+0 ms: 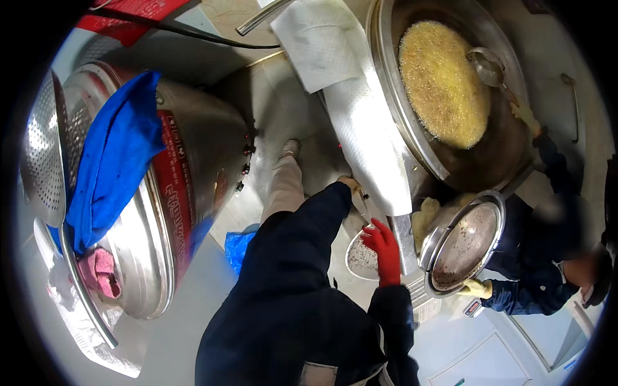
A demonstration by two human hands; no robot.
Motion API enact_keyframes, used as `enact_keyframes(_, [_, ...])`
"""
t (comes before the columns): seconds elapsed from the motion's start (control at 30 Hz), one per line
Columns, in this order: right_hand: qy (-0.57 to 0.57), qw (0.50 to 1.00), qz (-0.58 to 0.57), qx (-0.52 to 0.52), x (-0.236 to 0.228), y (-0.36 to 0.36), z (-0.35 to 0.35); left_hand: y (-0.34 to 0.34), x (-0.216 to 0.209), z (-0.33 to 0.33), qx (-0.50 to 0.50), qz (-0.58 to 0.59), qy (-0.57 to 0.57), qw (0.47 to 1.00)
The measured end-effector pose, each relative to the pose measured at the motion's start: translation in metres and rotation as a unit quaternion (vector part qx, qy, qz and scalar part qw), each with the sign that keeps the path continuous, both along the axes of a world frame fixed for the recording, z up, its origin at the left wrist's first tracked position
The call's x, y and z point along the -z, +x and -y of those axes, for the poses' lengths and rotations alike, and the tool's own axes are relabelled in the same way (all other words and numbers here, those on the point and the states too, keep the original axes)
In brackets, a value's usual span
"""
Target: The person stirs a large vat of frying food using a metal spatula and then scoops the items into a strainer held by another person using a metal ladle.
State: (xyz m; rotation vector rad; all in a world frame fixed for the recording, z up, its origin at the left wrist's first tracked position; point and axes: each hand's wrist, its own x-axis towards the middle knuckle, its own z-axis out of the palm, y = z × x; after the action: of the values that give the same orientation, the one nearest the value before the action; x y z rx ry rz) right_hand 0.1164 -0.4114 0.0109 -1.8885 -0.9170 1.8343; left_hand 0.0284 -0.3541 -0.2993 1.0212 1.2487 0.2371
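My left hand [349,184], at the end of a dark sleeve, is mostly hidden but appears closed on the upper end of a thin metal handle [365,202]. My right hand [384,246], in a red glove, has its fingers curled at the lower part of that handle. Just below hangs a round, pale, dark-specked metal head [361,258], like a skimmer's; my glove covers part of it. Beside my right hand, a co-worker's yellow-gloved hand [477,288] touches a steel basin [430,248] with a brown-stained inside.
At the upper right, a large wok [505,145] holds bubbling yellow oil [444,83]; the co-worker's other hand [526,117] holds a ladle [487,67] in it. White paper sheets [367,128] cover the wok's near side. To my left stands a steel drum [209,128] bearing a blue cloth [112,161] and a large perforated skimmer [44,154].
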Motion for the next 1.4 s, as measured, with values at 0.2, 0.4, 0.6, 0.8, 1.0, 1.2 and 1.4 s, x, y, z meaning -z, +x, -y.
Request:
enact_keyframes(0.2, [-0.060, 0.993, 0.023, 0.100, -0.017, 0.036, 0.067, -0.007, 0.024, -0.011, 0.058, -0.006, -0.002, 0.998])
enact_keyframes(0.4, [-0.098, 0.980, 0.022, 0.174, -0.017, 0.051, 0.114, 0.019, 0.067, 0.003, 0.032, -0.087, 0.017, 0.996])
enact_keyframes(0.6, [-0.114, 0.977, 0.016, 0.181, -0.014, 0.062, 0.126, -0.016, 0.153, -0.031, -0.035, -0.181, 0.050, 0.982])
enact_keyframes(0.8, [-0.035, 0.958, 0.006, 0.284, -0.006, 0.113, 0.149, -0.086, 0.033, -0.044, 0.004, -0.085, 0.062, 0.994])
enact_keyframes(1.0, [0.140, 0.858, -0.025, 0.494, -0.035, 0.180, 0.140, -0.114, -0.079, 0.013, 0.065, -0.026, -0.168, 0.983])
enact_keyframes(1.2, [0.204, 0.795, 0.011, 0.571, -0.054, 0.198, 0.111, -0.094, -0.286, 0.013, 0.099, 0.191, -0.242, 0.946])
enact_keyframes(1.4, [0.221, 0.819, 0.077, 0.523, -0.045, 0.215, 0.057, -0.033, -0.310, -0.042, -0.093, 0.457, -0.140, 0.873])
